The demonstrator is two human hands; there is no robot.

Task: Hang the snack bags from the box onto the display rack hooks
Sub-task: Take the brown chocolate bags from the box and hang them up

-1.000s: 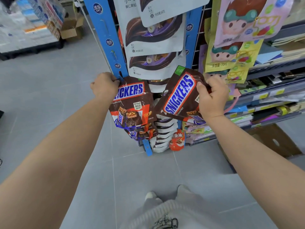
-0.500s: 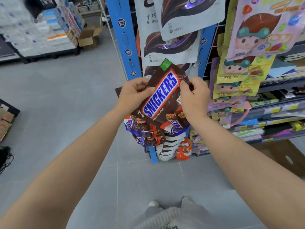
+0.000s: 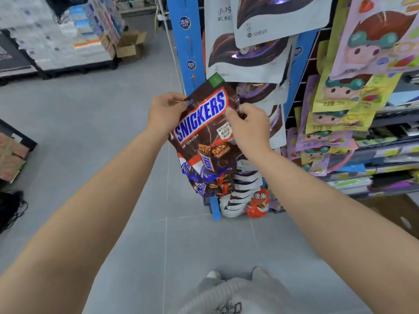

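On bag (image 3: 202, 115): left grip (image 3: 165, 112), right grip (image 3: 249, 126)

Two hands are in view, the left hand (image 3: 166, 111) and the right hand (image 3: 251, 125), both pinching one Snickers bag (image 3: 204, 123) at the frame's centre. Just below it hangs a bunch of hanging Snickers bags (image 3: 210, 180) (too overlapped to count). Two blue uprights (image 3: 189, 41) stand at upper centre, with at least four white chocolate pouches (image 3: 244, 57) between them. There is one red packet (image 3: 259, 201) at lower centre, one open cardboard box (image 3: 130, 45) at upper left, and two shoes (image 3: 213, 275) at the bottom edge.
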